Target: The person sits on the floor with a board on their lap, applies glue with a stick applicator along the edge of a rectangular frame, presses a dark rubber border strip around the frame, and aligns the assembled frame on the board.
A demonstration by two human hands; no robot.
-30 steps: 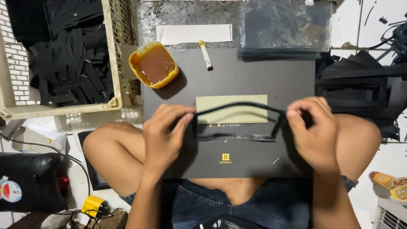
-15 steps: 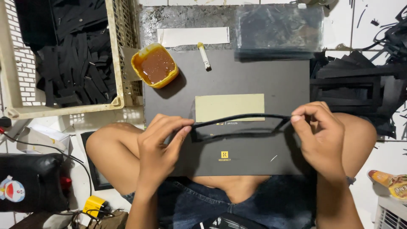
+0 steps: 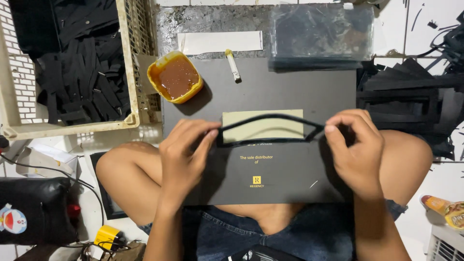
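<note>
A: Place of the black strap loop (image 3: 268, 116)?

B: Stretched long and narrow above the middle of the dark board (image 3: 290, 92), right over a pale rectangular patch (image 3: 261, 129). Board laid across bare knees, not on any desk.

A: And the grip?

B: Pinched at both ends. Left hand (image 3: 186, 154) closed on the left tip with thumb and fingertips, right hand (image 3: 355, 152) clenched on the right tip the same way. Nothing else held.

A: Feel of it, at a guess?

B: Judged light, thin and soft: limp unless pulled taut, hardly fragile, probably not slippery. Best taken at the two folded ends, as done here. Gripped mid-span, likely to sag or twist.

A: Round about?

B: At the board's far-left corner, a yellow tub of brown paste (image 3: 175, 77). Just right of it a small white stick (image 3: 233, 66), and farther off a white paper strip (image 3: 220, 42). Far right, a stack of clear plastic bags (image 3: 321, 34). Left, a cream crate (image 3: 126, 63) full of black strips. Right, more black offcuts (image 3: 411, 96) piled up.
</note>
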